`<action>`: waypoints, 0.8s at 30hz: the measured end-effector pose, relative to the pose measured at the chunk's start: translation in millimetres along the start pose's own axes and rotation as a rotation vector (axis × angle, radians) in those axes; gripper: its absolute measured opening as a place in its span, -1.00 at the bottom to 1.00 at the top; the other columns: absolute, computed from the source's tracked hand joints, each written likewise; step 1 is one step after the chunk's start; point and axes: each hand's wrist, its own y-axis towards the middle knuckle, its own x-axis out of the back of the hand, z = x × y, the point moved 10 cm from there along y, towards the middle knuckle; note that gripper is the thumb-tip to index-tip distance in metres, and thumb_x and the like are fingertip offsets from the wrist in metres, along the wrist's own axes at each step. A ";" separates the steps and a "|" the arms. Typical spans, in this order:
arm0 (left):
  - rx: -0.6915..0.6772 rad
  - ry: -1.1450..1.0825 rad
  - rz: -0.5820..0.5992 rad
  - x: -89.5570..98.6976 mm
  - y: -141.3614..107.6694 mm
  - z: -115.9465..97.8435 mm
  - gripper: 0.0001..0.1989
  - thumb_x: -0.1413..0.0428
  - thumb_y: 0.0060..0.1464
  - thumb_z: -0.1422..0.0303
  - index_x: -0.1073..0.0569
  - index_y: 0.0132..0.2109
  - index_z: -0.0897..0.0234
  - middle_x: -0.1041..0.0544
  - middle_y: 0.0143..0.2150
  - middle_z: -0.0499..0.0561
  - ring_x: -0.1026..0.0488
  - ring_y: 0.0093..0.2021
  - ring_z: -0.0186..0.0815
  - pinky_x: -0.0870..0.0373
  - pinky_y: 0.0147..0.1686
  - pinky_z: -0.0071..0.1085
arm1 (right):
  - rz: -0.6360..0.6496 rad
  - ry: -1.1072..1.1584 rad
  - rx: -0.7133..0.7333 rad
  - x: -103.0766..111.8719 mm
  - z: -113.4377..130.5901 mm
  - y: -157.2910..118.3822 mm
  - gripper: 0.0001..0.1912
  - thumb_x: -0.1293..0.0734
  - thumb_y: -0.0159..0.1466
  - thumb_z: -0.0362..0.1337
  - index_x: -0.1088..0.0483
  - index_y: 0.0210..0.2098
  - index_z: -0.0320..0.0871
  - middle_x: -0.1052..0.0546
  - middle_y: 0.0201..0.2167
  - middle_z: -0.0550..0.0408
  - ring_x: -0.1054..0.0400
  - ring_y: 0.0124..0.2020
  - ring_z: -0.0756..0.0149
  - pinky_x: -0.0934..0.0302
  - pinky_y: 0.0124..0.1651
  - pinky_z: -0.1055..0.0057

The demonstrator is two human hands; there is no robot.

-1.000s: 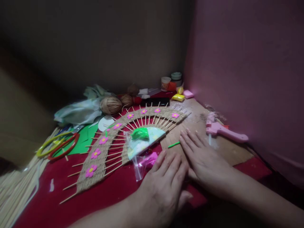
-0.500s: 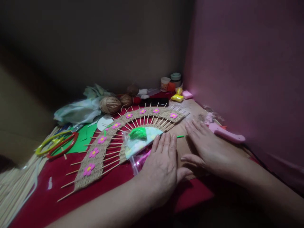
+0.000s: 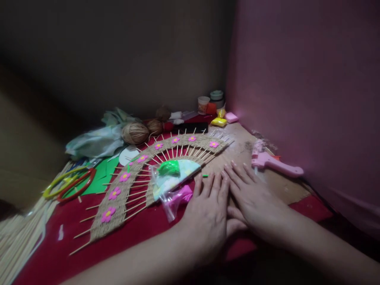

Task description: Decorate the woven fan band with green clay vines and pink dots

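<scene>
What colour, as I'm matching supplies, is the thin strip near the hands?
The thin strip is green, clearest in the head view.

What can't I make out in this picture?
In the head view:
- Green strip: full length, hidden by the left hand.
- Whatever lies under the right hand: hidden by that hand.
- Bundle of thin sticks: partly cut off by the left edge.
- Printed cup: print too small to read.

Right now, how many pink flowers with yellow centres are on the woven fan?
8 flowers, all on the outer woven band: four up the left side, three across the top, one near the right end.
</scene>
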 end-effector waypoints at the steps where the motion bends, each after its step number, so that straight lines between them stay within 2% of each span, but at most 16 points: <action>1: 0.022 0.004 -0.003 0.8 2.8 3.6 -0.18 0.25 0.16 -0.12 -0.03 0.30 0.50 -0.05 0.33 0.29 0.06 0.33 0.03 0.11 0.26 0.07 | 0.027 0.004 -0.017 -1.8 -3.8 5.2 -0.25 -0.19 0.24 0.04 -0.18 0.19 -0.48 -0.17 0.21 -0.37 0.07 0.27 -0.19 0.11 0.24 -0.10; 4: 0.075 0.008 0.009 2.4 5.9 10.0 -0.18 0.22 0.15 -0.12 -0.05 0.30 0.48 -0.07 0.32 0.28 0.04 0.32 0.08 0.08 0.25 0.09 | 0.096 0.019 -0.059 -7.2 -14.2 16.4 -0.27 -0.18 0.26 -0.01 -0.13 0.21 -0.49 -0.12 0.23 -0.36 0.12 0.28 -0.19 0.15 0.26 -0.09; 6: 0.053 0.017 0.016 3.6 0.9 5.8 -0.17 0.19 0.13 -0.14 -0.07 0.30 0.45 -0.10 0.31 0.29 0.02 0.31 0.10 0.04 0.23 0.10 | 0.103 0.017 -0.059 -7.1 -15.9 15.4 -0.28 -0.19 0.25 -0.04 -0.12 0.21 -0.50 -0.11 0.24 -0.37 0.14 0.28 -0.18 0.15 0.26 -0.08; 9: -0.001 0.047 -0.010 9.1 -9.7 -1.5 -0.20 0.16 0.12 -0.13 -0.11 0.28 0.42 -0.12 0.30 0.29 0.01 0.30 0.10 0.02 0.23 0.09 | 0.058 0.003 -0.065 0.1 -16.5 6.7 -0.22 -0.21 0.23 0.03 -0.15 0.18 -0.55 -0.13 0.22 -0.43 0.11 0.27 -0.22 0.12 0.25 -0.09; 12: 0.026 0.081 -0.037 15.3 -11.3 5.1 -0.22 0.16 0.13 -0.11 -0.15 0.26 0.45 -0.13 0.30 0.30 0.01 0.30 0.10 0.01 0.23 0.08 | -0.011 0.007 -0.098 11.3 -17.5 4.7 -0.11 -0.18 0.21 0.14 -0.14 0.17 -0.61 -0.10 0.21 -0.49 0.10 0.27 -0.23 0.11 0.25 -0.07; 16: 0.063 0.094 0.005 11.7 -7.3 12.9 -0.18 0.17 0.13 -0.11 -0.15 0.25 0.54 -0.10 0.29 0.38 0.02 0.30 0.09 -0.01 0.23 0.07 | -0.019 0.057 -0.032 12.5 -0.5 10.9 -0.16 -0.20 0.23 0.08 -0.14 0.18 -0.60 -0.11 0.22 -0.46 0.08 0.27 -0.17 0.04 0.24 -0.01; 20: 0.049 0.072 0.037 -0.6 -17.7 6.4 -0.17 0.20 0.13 -0.13 -0.12 0.27 0.50 -0.10 0.29 0.38 0.01 0.30 0.11 -0.02 0.21 0.10 | -0.032 0.060 0.029 5.7 20.8 -1.1 -0.21 -0.22 0.22 0.06 -0.20 0.15 -0.55 -0.16 0.20 -0.44 -0.01 0.24 -0.16 -0.03 0.21 0.00; 24: 0.039 0.039 0.037 -3.5 -20.8 3.9 -0.15 0.22 0.11 -0.16 -0.07 0.30 0.43 -0.13 0.28 0.39 0.00 0.29 0.15 0.00 0.20 0.15 | -0.084 0.040 0.032 8.6 23.3 -10.8 -0.19 -0.21 0.22 0.09 -0.25 0.12 -0.59 -0.19 0.17 -0.50 -0.05 0.22 -0.21 -0.07 0.18 -0.04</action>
